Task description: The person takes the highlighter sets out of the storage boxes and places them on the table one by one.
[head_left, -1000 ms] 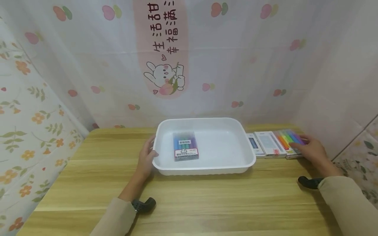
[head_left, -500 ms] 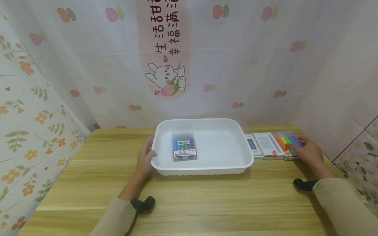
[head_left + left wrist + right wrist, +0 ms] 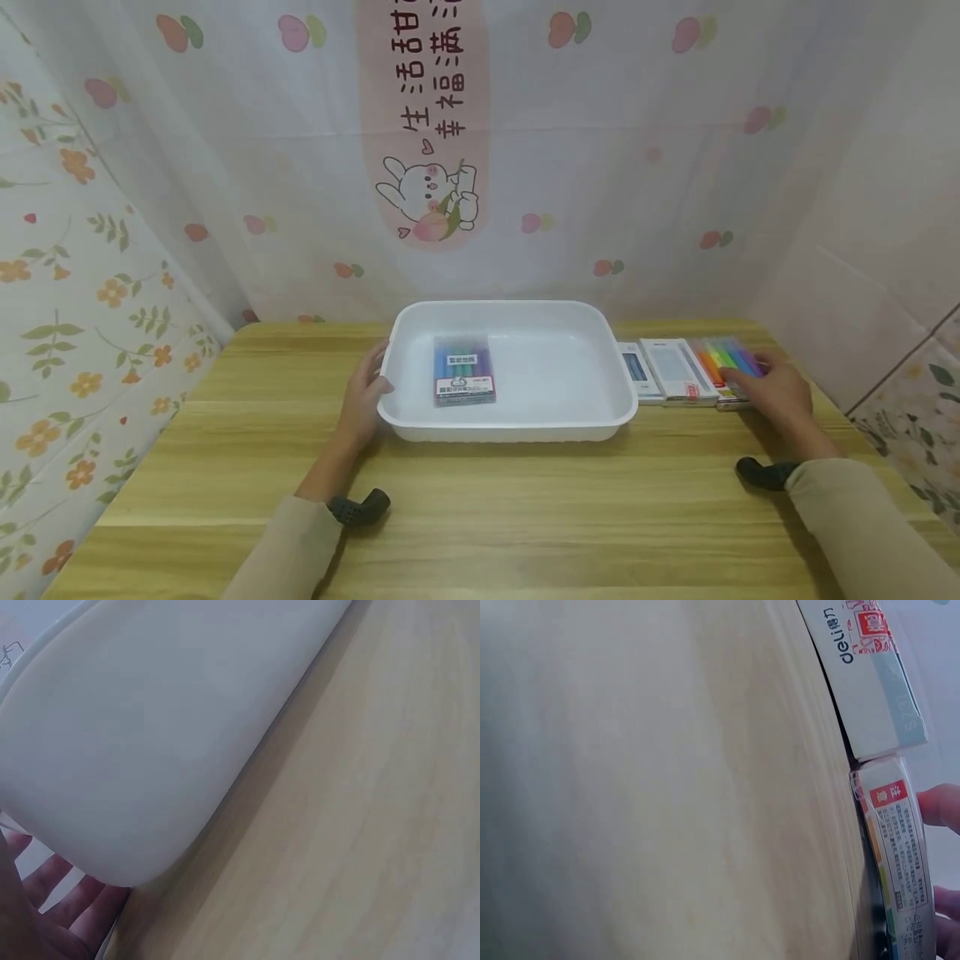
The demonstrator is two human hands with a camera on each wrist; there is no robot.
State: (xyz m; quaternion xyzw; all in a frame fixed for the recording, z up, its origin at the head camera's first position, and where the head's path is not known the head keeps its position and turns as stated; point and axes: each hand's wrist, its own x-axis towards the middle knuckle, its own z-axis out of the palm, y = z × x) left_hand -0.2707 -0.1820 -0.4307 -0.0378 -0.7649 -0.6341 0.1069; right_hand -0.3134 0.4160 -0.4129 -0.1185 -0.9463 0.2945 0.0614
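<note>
A white plastic tray (image 3: 555, 375) stands on the wooden table, held at its left end by my left hand (image 3: 363, 400). The thumb lies at the rim, and the fingers reach around the outer wall (image 3: 150, 735). Inside the tray, towards the left, lies a clear pack of coloured pens (image 3: 462, 367). My right hand (image 3: 780, 400) grips a rainbow-coloured marker pack (image 3: 716, 358) at the right end of a row of boxes. Its thumb is over the top, with the other fingers at the far side. The pack's printed edge (image 3: 901, 855) faces the right wrist camera.
Left of the marker pack lie a white box with a red label (image 3: 678, 371) and a white box with a dark blue window (image 3: 637, 371), close by the tray's right end. Patterned curtains (image 3: 555, 167) hang behind the table (image 3: 525, 517) and at both sides.
The tray and the row of boxes have slid slightly left across the table, and both hands have moved left with them. The pen pack keeps its place in the tray.
</note>
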